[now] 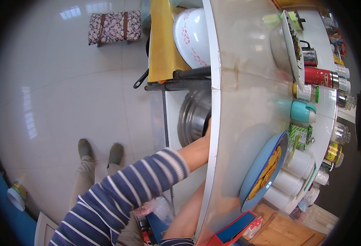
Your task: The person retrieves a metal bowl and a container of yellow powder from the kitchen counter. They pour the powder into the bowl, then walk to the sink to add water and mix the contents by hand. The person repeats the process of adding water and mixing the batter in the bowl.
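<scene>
My left hand [208,132] reaches under the white edge of the counter [216,123]. Only its wrist side shows, at the near side of a stainless steel pot [192,120] on the white shelf; its fingers are hidden, so its grip cannot be told. The pot's right part is also covered by the counter edge. My right forearm enters lower down and passes under the same edge, with the right hand out of view. A blue enamel basin [248,175] holding browned, flat food pieces [265,175] stands on the counter.
A white enamel basin with red flowers [192,37] and a black pan handle [141,79] are by the shelf. A dish of greens [295,46], a red flask [319,77], jars and white canisters [300,163] line the counter. A flowered stool [115,27] stands on the floor.
</scene>
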Action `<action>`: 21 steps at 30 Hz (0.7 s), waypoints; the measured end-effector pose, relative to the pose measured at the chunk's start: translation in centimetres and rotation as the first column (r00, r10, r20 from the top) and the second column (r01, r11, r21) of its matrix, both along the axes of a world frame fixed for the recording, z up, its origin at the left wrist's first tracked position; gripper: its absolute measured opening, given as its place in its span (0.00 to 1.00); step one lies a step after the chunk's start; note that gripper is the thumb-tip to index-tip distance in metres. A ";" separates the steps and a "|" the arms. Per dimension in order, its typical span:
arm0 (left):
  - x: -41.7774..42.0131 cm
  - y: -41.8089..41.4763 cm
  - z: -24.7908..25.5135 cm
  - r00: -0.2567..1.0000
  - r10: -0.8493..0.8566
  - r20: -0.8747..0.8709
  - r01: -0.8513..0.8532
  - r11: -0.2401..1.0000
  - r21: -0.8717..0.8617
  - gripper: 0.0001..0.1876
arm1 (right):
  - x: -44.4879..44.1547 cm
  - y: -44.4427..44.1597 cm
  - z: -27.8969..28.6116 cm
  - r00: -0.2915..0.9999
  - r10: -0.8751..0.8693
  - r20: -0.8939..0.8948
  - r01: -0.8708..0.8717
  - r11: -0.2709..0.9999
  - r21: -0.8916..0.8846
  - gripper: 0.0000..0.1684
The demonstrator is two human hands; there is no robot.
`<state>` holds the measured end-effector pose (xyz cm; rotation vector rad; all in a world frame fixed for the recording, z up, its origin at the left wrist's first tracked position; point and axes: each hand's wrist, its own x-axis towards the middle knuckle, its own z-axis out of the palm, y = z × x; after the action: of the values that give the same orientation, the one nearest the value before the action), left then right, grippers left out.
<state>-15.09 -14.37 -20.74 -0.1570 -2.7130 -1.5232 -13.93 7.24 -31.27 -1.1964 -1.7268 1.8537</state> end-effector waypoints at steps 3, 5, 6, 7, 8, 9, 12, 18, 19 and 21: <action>2.6 -3.0 1.2 0.991 0.135 0.015 -0.135 0.967 0.218 0.07 | 0.3 -0.5 0.1 1.000 -0.015 -0.005 0.014 1.000 -0.023 0.10; 5.3 -4.9 2.0 0.950 0.288 0.125 -0.314 0.878 0.361 0.07 | 0.7 -1.1 0.1 1.000 -0.023 -0.012 0.023 0.999 -0.040 0.10; 6.8 -5.7 2.5 0.910 0.362 0.200 -0.414 0.805 0.426 0.07 | 0.8 -1.4 0.2 1.000 -0.028 -0.013 0.027 0.998 -0.048 0.11; 8.6 -6.5 2.8 0.861 0.425 0.278 -0.508 0.718 0.476 0.07 | 1.0 -1.7 0.2 0.999 -0.032 -0.012 0.032 0.998 -0.060 0.11; 10.5 -7.3 2.9 0.846 0.416 0.333 -0.531 0.711 0.460 0.07 | 1.1 -2.0 0.2 0.999 -0.035 -0.013 0.034 0.997 -0.070 0.11; 12.7 -8.2 2.7 0.827 0.409 0.384 -0.554 0.706 0.440 0.08 | 1.2 -2.4 0.2 0.999 -0.041 -0.017 0.039 0.996 -0.083 0.11; 19.6 -10.4 2.3 0.706 0.398 0.586 -0.696 0.541 0.472 0.08 | 2.1 -4.4 0.2 0.999 -0.038 -0.018 0.035 0.988 -0.149 0.11; 33.8 -15.2 3.7 0.480 0.399 0.781 -0.863 0.054 0.503 0.04 | 4.1 -8.9 1.7 0.995 0.087 -0.057 -0.103 0.900 -0.423 0.15; 36.3 -15.8 4.3 0.448 0.419 0.790 -0.871 0.006 0.491 0.04 | 4.5 -9.4 1.9 0.992 0.113 -0.058 -0.127 0.885 -0.448 0.16; 41.3 -16.3 5.1 0.373 0.466 0.803 -0.877 -0.106 0.469 0.04 | 5.5 -10.1 2.1 0.988 0.145 -0.046 -0.150 0.881 -0.449 0.18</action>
<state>26.17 -30.64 -15.61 1.5393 -0.9584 -2.2601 -8.45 -2.86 -29.20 -1.2329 -1.4543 2.4458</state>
